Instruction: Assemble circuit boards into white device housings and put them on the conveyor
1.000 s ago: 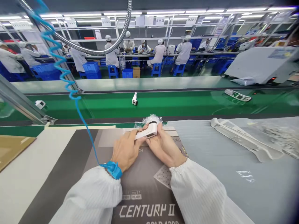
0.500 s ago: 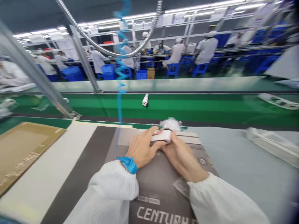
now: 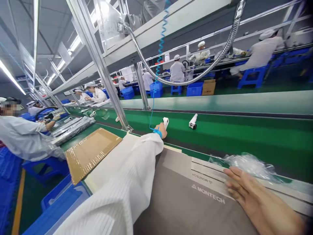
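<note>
Carried from betw. both hands 0.5 sec. ago, white part (image 3: 166, 121) is now out over green belt (image 3: 232, 135), head showing past L hand (image 3: 161, 130) at approx. 1 o'clock. Fingers look clamped on its near end; belt contact, can't tell. Prob. light, stiff, smooth plastic, a bit slippery, easily scuffed; best held round the slim end, off the head. From the part: 2nd white piece (image 3: 193, 121) on the belt, apart, 3 o'clock; R hand (image 3: 255, 197), blurred, 4 o'clock, outstretched w/ nothing in it, over gray printed board (image 3: 176, 199) nr. clear plastic wrap (image 3: 249, 164); cardboard (image 3: 94, 150), 8 o'clock; seated co-worker (image 3: 19, 130), 9 o'clock.
</note>
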### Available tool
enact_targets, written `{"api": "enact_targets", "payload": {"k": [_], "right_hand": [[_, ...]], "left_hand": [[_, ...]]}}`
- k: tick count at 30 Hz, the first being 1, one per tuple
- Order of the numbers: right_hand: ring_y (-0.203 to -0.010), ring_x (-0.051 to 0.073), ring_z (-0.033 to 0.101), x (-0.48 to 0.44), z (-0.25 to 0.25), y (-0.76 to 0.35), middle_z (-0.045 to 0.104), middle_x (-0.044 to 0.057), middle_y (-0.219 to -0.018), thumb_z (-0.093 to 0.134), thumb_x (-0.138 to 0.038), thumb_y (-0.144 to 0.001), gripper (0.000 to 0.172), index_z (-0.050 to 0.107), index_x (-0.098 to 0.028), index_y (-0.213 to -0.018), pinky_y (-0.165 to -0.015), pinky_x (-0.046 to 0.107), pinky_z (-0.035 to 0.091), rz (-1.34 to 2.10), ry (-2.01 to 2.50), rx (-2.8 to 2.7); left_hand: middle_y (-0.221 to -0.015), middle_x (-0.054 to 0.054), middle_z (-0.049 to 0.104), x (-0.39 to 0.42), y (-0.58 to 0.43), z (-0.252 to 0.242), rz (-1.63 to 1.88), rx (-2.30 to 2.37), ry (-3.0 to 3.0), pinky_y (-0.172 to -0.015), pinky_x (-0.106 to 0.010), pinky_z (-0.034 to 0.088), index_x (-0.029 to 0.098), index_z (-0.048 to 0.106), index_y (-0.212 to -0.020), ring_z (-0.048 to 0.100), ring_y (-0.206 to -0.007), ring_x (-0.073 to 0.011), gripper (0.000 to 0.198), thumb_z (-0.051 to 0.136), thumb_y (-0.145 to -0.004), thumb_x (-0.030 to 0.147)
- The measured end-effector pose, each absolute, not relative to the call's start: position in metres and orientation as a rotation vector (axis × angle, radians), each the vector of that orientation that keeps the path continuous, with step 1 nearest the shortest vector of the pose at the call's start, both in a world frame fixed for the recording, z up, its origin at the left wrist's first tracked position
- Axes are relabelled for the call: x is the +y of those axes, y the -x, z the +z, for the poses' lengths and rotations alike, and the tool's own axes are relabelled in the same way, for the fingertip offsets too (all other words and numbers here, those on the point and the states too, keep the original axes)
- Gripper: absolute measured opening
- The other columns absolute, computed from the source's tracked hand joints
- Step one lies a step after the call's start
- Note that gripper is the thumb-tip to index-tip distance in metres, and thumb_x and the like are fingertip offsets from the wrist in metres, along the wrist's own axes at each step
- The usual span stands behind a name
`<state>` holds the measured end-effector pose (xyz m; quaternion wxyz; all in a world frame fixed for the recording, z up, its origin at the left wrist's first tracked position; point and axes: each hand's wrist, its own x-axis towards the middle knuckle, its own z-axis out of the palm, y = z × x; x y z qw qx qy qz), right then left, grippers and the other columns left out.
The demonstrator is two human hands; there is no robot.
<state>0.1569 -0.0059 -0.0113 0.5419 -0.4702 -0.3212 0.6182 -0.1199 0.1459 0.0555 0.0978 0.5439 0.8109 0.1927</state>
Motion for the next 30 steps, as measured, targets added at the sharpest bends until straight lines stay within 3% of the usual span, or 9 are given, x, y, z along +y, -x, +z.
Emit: {"api": "enact_targets", "payload": {"k": [6, 16, 20, 24, 27, 30], "right_hand": [[-0.081, 0.016, 0.062, -0.01, 0.004, -0.152, 0.068, 0.005, -0.115, 0.077, -0.059, -0.068, 0.048, 0.073, -0.024, -0.102, -0.071, 0.026, 0.057, 1.525, 1.131, -0.711], [-0.073, 0.013, 0.053, -0.012, 0.006, -0.152, 0.066, 0.004, -0.106, 0.078, -0.055, -0.07, 0.04, 0.073, -0.023, -0.094, -0.071, 0.028, 0.051, 1.565, 1.036, -0.632], [-0.072, 0.012, 0.054, -0.012, 0.008, -0.153, 0.068, 0.004, -0.101, 0.077, -0.054, -0.073, 0.039, 0.072, -0.023, -0.096, -0.068, 0.026, 0.049, 1.604, 0.984, -0.606], [-0.064, 0.01, 0.053, -0.013, 0.013, -0.154, 0.07, 0.006, -0.098, 0.076, -0.053, -0.075, 0.038, 0.071, -0.021, -0.096, -0.059, 0.024, 0.046, 1.685, 0.917, -0.559], [-0.051, 0.007, 0.043, -0.016, 0.019, -0.153, 0.07, 0.008, -0.094, 0.065, -0.064, -0.079, 0.048, 0.07, -0.02, -0.1, -0.043, 0.022, 0.032, 1.822, 0.817, -0.595], [-0.043, 0.005, 0.033, -0.019, 0.021, -0.151, 0.068, 0.005, -0.077, 0.064, -0.062, -0.081, 0.047, 0.069, -0.018, -0.096, -0.04, 0.023, 0.023, 1.868, 0.802, -0.82]], "left_hand": [[-0.138, -0.014, 0.05, 0.176, 0.095, 0.052, 0.612, 2.473, -1.802, -0.101, -0.052, 0.045, 0.014, 0.054, -0.13, 0.052, -0.123, -0.0288, 0.043, 0.061, -0.092, 0.033], [-0.128, -0.011, 0.057, 0.218, 0.008, 0.03, 0.635, 2.183, -1.745, -0.1, -0.049, 0.046, 0.015, 0.061, -0.117, 0.055, -0.118, -0.0258, 0.031, 0.062, -0.091, 0.031], [-0.113, -0.01, 0.063, 0.195, 0.019, 0.046, 0.779, 2.017, -1.627, -0.088, -0.041, 0.051, 0.013, 0.062, -0.105, 0.06, -0.104, -0.0231, 0.023, 0.068, -0.083, 0.019], [-0.103, -0.008, 0.068, 0.144, 0.023, 0.072, 0.934, 1.681, -1.58, -0.075, -0.031, 0.051, 0.014, 0.058, -0.097, 0.064, -0.092, -0.0195, 0.04, 0.063, -0.063, -0.004], [-0.095, -0.004, 0.07, 0.087, 0.018, 0.077, 0.929, 1.318, -1.544, -0.067, -0.028, 0.052, 0.017, 0.055, -0.097, 0.066, -0.083, -0.0182, 0.05, 0.057, -0.053, -0.008], [-0.104, -0.008, 0.069, 0.036, 0.008, 0.062, 0.935, 0.939, -1.436, -0.069, -0.027, 0.052, 0.017, 0.057, -0.098, 0.065, -0.094, -0.0212, 0.052, 0.06, -0.051, -0.006]]}}
